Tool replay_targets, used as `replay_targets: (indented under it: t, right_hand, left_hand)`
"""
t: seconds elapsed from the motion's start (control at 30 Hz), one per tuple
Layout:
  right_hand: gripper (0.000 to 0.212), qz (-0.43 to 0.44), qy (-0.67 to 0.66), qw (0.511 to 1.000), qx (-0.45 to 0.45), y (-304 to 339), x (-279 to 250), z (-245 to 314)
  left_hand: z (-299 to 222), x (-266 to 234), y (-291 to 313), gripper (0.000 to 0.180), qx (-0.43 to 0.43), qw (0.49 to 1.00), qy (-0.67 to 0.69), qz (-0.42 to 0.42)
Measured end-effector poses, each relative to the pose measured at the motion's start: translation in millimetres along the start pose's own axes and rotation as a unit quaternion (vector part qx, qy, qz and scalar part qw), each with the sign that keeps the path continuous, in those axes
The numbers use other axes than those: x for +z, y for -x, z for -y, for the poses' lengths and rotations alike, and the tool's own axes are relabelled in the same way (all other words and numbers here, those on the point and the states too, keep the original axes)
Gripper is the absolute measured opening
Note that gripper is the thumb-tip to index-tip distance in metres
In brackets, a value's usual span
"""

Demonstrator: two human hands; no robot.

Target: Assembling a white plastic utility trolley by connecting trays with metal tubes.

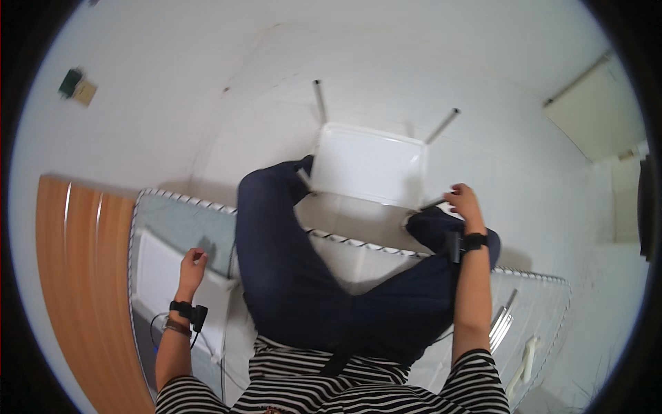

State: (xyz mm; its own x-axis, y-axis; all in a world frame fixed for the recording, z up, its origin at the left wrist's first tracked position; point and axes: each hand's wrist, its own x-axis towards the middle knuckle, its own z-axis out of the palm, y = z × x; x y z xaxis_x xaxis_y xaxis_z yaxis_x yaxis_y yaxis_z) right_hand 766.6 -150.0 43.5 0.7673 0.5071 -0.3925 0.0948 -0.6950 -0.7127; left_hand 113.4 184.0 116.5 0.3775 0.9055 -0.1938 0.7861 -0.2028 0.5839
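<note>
A white rectangular tray-like top (369,164) with a raised rim sits in front of my knees. Slim metal legs (442,126) stick out from its far corners, and another leg (433,204) shows at the near right corner. My right hand (464,201) is closed around the end of that near right leg, above my right knee. On the left, my left hand (192,268) is raised with its fingers curled and nothing visible in them. Below it lies a white panel (162,272), partly hidden by my forearm.
I sit on a mat with a striped black-and-white edge (365,243). Several metal tubes (501,332) and a white curved part (528,360) lie at my right. Wooden slatted furniture (83,255) stands at far left. Pale walls surround the floor.
</note>
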Motion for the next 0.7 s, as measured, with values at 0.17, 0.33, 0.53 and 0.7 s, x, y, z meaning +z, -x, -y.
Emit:
replay_targets:
  t: [0.17, 0.33, 0.53, 0.7]
  right_hand:
    - [0.03, 0.018, -0.033, 0.998, 0.048, 1, -4, -1]
    - [0.023, 0.019, -0.026, 0.999, 0.018, -9, 1, -4]
    - [0.024, -0.028, -0.021, 0.999, 0.026, -13, -5, -7]
    - [0.029, 0.007, 0.029, 0.999, 0.022, -15, -1, -10]
  left_hand:
    - [101, -41, 92, 0.03, -0.189, 0.963, -0.175, -0.082]
    - [162, -55, 169, 0.04, -0.375, 0.895, -0.221, -0.099]
    - [209, -44, 198, 0.04, -0.358, 0.866, -0.268, -0.225]
    - [226, -40, 220, 0.073, -0.601, 0.783, 0.104, -0.121]
